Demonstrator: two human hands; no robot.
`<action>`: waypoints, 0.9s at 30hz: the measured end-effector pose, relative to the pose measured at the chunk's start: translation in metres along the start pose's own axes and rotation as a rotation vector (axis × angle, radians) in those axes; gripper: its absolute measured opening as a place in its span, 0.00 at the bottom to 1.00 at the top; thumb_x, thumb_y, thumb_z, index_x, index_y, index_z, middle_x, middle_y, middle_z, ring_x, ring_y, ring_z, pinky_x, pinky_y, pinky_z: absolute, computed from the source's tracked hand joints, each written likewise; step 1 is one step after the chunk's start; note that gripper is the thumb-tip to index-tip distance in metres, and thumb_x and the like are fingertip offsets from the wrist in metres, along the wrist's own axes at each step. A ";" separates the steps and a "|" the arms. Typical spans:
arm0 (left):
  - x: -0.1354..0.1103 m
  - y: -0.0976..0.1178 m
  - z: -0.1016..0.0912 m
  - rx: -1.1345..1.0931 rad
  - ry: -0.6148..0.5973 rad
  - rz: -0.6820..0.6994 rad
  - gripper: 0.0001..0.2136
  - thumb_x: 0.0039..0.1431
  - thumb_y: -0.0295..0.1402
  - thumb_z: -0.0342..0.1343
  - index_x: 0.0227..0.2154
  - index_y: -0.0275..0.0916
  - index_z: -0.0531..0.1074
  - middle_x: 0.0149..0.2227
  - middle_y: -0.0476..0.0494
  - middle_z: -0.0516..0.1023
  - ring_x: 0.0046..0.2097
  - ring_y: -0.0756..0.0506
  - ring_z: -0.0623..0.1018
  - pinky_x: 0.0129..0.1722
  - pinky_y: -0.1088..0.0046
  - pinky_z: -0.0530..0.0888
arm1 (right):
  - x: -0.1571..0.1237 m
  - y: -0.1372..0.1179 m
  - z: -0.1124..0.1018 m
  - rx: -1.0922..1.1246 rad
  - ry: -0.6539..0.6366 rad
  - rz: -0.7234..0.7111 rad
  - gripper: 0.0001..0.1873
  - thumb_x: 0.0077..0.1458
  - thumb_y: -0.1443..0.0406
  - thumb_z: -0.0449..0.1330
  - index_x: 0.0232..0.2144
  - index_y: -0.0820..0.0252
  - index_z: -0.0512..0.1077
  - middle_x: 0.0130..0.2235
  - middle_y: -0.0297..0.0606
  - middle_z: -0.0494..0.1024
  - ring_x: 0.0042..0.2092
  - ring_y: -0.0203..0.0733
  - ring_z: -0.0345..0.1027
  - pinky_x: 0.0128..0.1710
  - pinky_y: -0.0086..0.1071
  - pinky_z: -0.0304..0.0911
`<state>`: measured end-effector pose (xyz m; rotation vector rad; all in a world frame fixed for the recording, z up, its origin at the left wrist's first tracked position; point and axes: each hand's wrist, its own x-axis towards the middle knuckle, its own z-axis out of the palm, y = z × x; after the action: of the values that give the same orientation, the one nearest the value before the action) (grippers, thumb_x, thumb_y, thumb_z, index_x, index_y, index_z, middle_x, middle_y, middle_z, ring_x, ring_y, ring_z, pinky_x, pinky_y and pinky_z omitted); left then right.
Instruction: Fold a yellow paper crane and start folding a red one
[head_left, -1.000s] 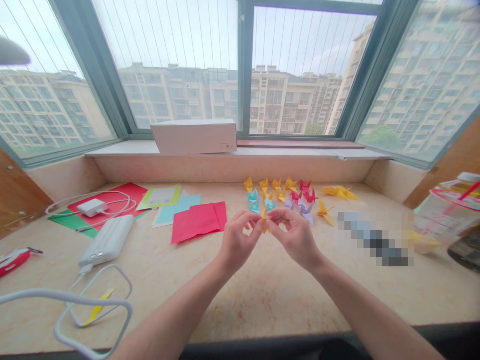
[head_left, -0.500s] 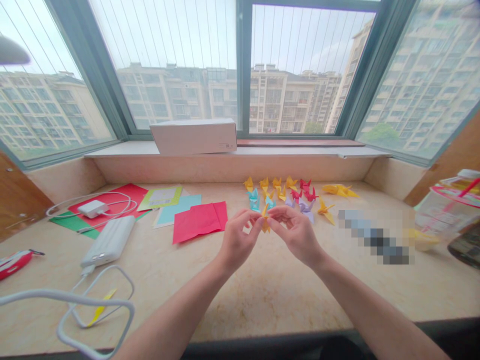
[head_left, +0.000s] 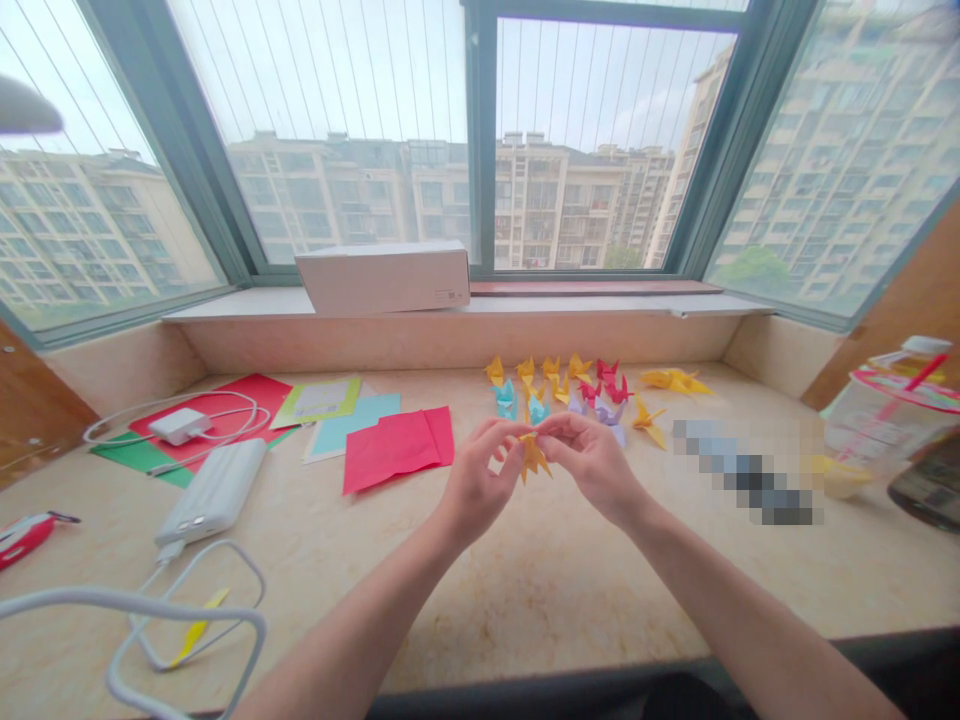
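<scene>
Between my two hands hangs a small yellow origami crane [head_left: 533, 456], pinched at its top by the fingertips of both. My left hand [head_left: 476, 483] holds it from the left, and my right hand [head_left: 591, 466] from the right. Beyond my fingers, on the marble-like counter [head_left: 570, 590], stands a group of several folded paper cranes [head_left: 559, 388] in yellow, blue, red and purple. Nearest my left hand lies a stack of red-pink origami paper [head_left: 397, 449]. Both forearms come in from the bottom of the view.
Coloured paper sheets [head_left: 217, 420] lie at the left with a white charger [head_left: 180, 426], cable and white power bank [head_left: 212, 492]. A plastic cup with a red straw [head_left: 889, 430] stands at the right, past a pixelated patch [head_left: 742, 472]. A white box [head_left: 382, 278] sits on the window sill.
The yellow crane now hangs lower and shows more of its spread points below my fingertips. My fingers have drawn closer around its top, and the whole view has shifted slightly.
</scene>
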<state>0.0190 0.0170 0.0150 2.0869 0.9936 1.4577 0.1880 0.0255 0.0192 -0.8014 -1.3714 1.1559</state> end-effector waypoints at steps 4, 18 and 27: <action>0.001 0.002 -0.001 0.011 0.028 0.043 0.07 0.61 0.26 0.55 0.39 0.38 0.75 0.37 0.44 0.77 0.34 0.50 0.75 0.34 0.73 0.71 | 0.000 0.001 0.001 0.014 0.005 0.006 0.10 0.48 0.61 0.68 0.33 0.58 0.76 0.30 0.34 0.80 0.32 0.36 0.71 0.33 0.30 0.66; 0.001 0.002 -0.003 0.084 0.116 0.042 0.03 0.59 0.27 0.58 0.33 0.39 0.77 0.34 0.46 0.80 0.33 0.49 0.76 0.33 0.73 0.71 | -0.003 0.002 0.000 -0.149 -0.001 -0.061 0.10 0.52 0.60 0.66 0.35 0.58 0.76 0.31 0.36 0.79 0.33 0.38 0.71 0.34 0.32 0.66; 0.001 0.003 -0.002 0.076 0.079 -0.045 0.03 0.58 0.31 0.60 0.30 0.39 0.77 0.30 0.46 0.81 0.32 0.48 0.76 0.33 0.73 0.71 | -0.007 0.000 0.002 -0.434 0.043 -0.210 0.10 0.56 0.58 0.62 0.33 0.58 0.78 0.31 0.38 0.79 0.32 0.41 0.70 0.35 0.35 0.66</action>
<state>0.0187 0.0153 0.0185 2.0591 1.1363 1.5125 0.1867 0.0182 0.0174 -0.9520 -1.6530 0.6814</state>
